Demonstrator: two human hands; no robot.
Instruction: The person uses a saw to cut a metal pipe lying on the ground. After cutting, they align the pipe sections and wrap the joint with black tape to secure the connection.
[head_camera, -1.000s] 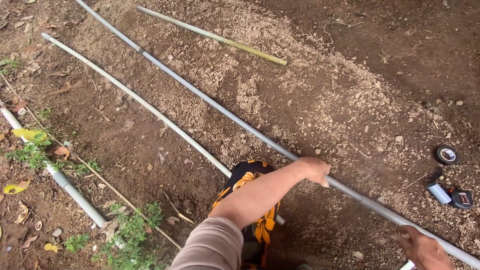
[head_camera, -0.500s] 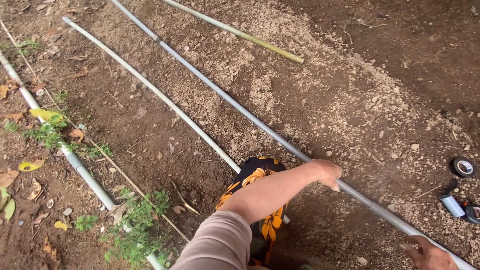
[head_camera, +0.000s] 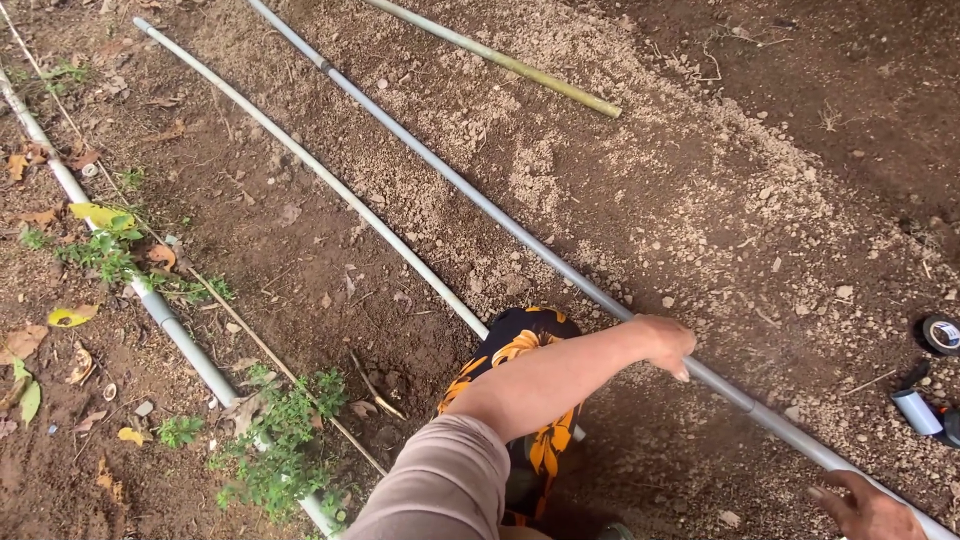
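A long grey pipe (head_camera: 480, 210) lies slantwise across the bare soil from the top left to the bottom right. My left hand (head_camera: 665, 345) reaches across my knee, and its fingers curl over this pipe. My right hand (head_camera: 865, 508) sits at the bottom right corner, against the same pipe and partly cut off by the frame edge. Whether it grips the pipe is unclear. My knee, in black and orange patterned cloth (head_camera: 525, 350), is under my left forearm.
A thinner white pipe (head_camera: 300, 165) runs parallel on the left and ends at my knee. A third pipe (head_camera: 150, 300) lies among weeds (head_camera: 280, 450) further left. A yellow-green pole (head_camera: 500, 55) lies at the top. A black tape roll (head_camera: 940, 333) and a short grey tube (head_camera: 915, 410) lie at the right.
The view has swung a little to the left, so the pipes and the tape roll sit further right in the frame. Both hands stay at the grey pipe.
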